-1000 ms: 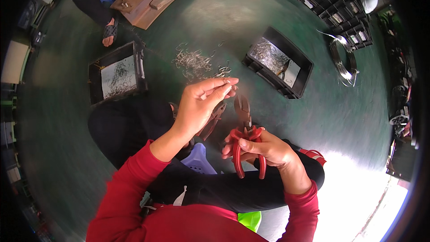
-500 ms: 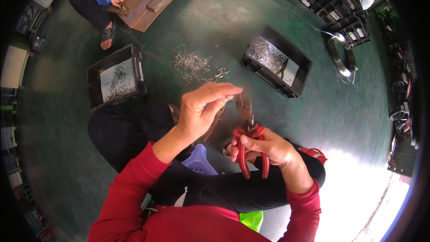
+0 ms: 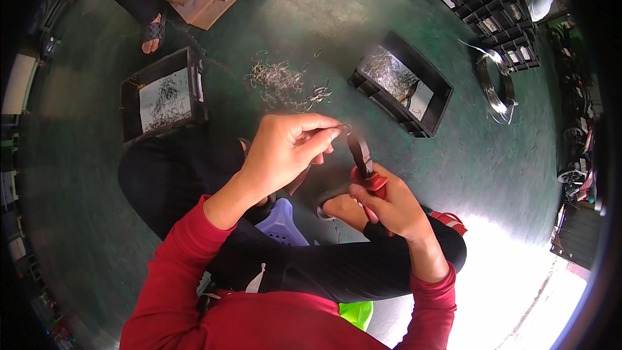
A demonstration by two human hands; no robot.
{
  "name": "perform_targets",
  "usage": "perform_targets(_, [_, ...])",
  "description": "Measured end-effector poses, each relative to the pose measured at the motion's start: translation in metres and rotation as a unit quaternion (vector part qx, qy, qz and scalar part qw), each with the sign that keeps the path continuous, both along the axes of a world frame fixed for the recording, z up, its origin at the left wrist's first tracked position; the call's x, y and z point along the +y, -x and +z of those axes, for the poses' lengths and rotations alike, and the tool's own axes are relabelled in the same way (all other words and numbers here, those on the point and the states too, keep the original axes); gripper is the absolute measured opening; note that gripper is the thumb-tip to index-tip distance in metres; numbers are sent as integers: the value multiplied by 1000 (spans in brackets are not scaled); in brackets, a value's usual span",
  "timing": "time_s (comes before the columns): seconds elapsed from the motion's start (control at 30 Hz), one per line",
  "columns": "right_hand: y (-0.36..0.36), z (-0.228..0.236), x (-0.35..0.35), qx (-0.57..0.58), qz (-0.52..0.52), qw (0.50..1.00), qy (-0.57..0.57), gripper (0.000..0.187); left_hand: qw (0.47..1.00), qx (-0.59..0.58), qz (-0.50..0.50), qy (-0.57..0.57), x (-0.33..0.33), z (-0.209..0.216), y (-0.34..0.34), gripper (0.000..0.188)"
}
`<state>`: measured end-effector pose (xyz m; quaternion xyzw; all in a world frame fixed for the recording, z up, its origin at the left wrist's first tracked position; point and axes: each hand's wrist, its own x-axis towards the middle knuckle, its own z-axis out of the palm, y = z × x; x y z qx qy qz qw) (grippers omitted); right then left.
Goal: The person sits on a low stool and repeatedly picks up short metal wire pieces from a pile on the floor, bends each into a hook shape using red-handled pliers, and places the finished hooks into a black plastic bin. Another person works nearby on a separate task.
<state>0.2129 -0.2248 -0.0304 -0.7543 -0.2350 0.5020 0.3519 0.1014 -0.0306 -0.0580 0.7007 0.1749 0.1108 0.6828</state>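
- Left hand (image 3: 275, 152), middle of the frame: its grip is pinched, thumb against finger, on a thin wire piece (image 3: 346, 126) just right of the frame's middle.
- Right hand (image 3: 398, 204), right of the middle: its grip is wrapped round the red handles of pliers (image 3: 361, 155), which point up and slightly left.
- The pliers' tips are at the wire piece's end; whether they bite it I cannot tell.
- Upper middle: a loose pile of bent wires (image 3: 278, 83) on the green floor (image 3: 259, 19).
- Upper right: a black crate (image 3: 396, 111) holding more wires; farther right, a wire coil (image 3: 497, 105).
- Left: another black crate (image 3: 197, 87) with bent wires.
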Motion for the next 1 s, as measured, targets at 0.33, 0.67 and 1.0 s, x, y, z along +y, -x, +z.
perform_targets(0.33, [-2,5,7,13,16,1000,7,26,959,-111,87,-247,-9,-7,-2,15])
perform_targets(0.67, [4,2,3,-164,21,986,14,20,998,33,-37,31,-10,2,4,25])
perform_targets(1.0, [13,-9,-3,-305,16,952,17,18,992,84,-36,83,-17,8,11,27])
